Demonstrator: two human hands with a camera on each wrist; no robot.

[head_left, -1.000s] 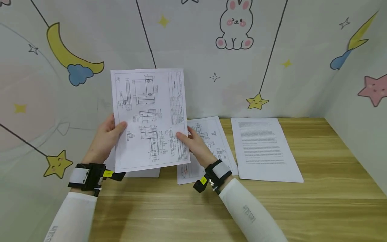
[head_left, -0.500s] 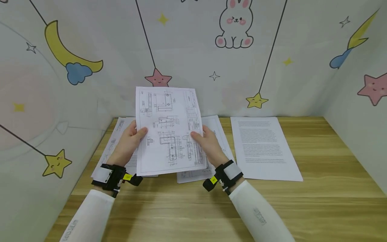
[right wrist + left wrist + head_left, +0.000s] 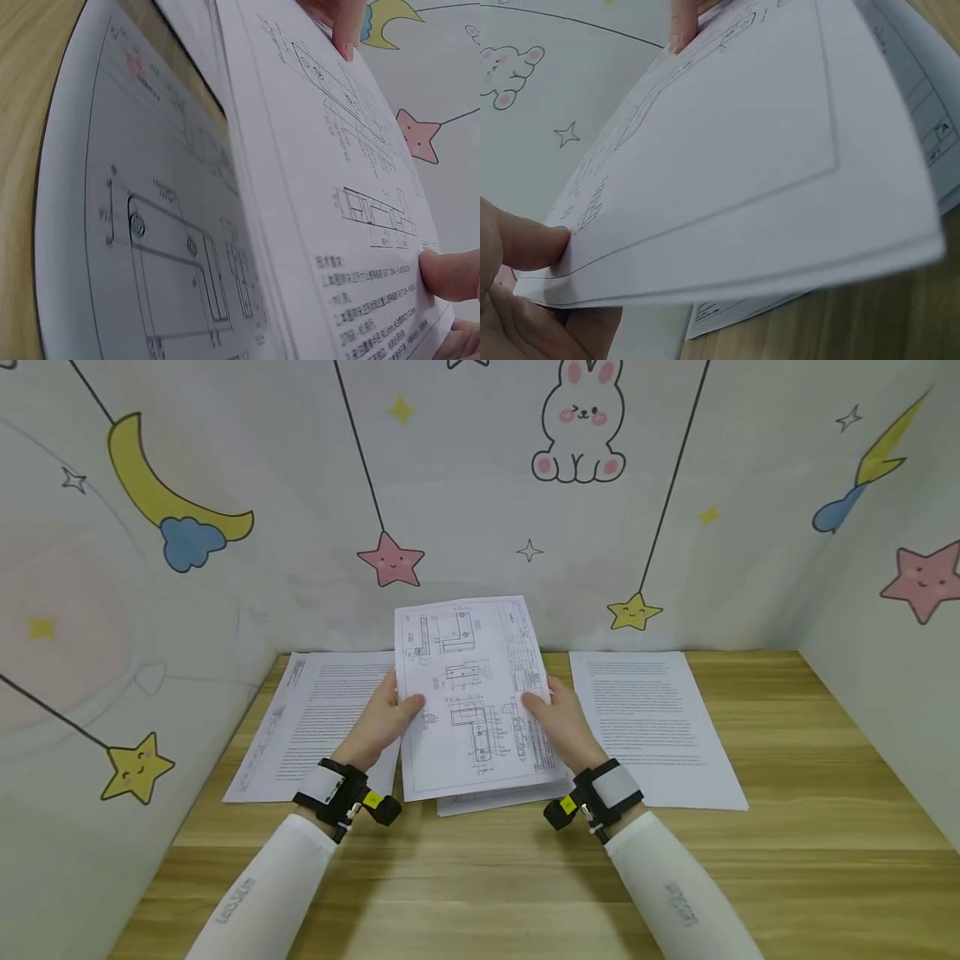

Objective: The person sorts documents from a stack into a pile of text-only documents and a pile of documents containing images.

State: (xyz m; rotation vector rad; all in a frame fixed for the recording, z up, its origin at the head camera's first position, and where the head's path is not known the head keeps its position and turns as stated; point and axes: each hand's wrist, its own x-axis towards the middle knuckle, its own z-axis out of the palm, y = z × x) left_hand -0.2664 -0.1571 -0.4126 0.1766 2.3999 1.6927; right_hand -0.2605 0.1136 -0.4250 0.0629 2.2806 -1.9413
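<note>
Both hands hold a thin stack of paper sheets (image 3: pixel 465 743), its top one printed with a technical drawing, tilted up above the table. My left hand (image 3: pixel 380 720) grips the left edge, thumb on the printed face and fingers behind; the left wrist view shows more than one sheet edge. On the right edge my right hand (image 3: pixel 566 722) pinches it the same way. Under the held sheets lies another drawing sheet (image 3: pixel 172 225) on the table, mostly covered in the head view; only its lower strip shows there.
To the left lies a stack of text pages (image 3: pixel 322 727), partly behind the left hand. On the right rests another text page pile (image 3: pixel 648 727). The wooden table (image 3: pixel 480 893) meets a patterned cloth wall (image 3: pixel 480 485) at the back.
Both hands have carried the drawing sheets rightward and down, from above the left text stack to above the middle drawing sheet. The left text stack is now largely uncovered.
</note>
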